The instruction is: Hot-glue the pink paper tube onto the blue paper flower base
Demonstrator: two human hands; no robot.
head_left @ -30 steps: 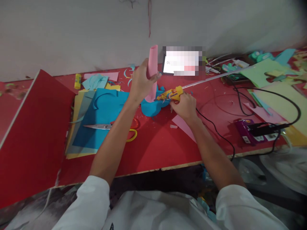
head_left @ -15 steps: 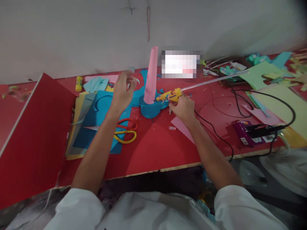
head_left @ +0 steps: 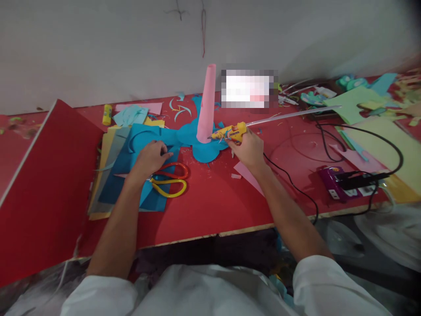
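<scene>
Your right hand grips the glue gun, fingers clenched round its handle, nozzle tip touching the base of the pink cone. A clear glue stick juts from the back of the gun, out to the right. The cone stands upright on a blue cutout, near the middle of the red desk, with no hand on it. Your left hand lies palm down on the blue paper, fingers loosely curled, grasping nothing; it touches the scissors just beside their handles. The blue paper tops a stack of sheets at the left. A black cord runs from the gun toward a purple power strip at the desk's right edge. A yellow glue stick lies by the wall.
</scene>
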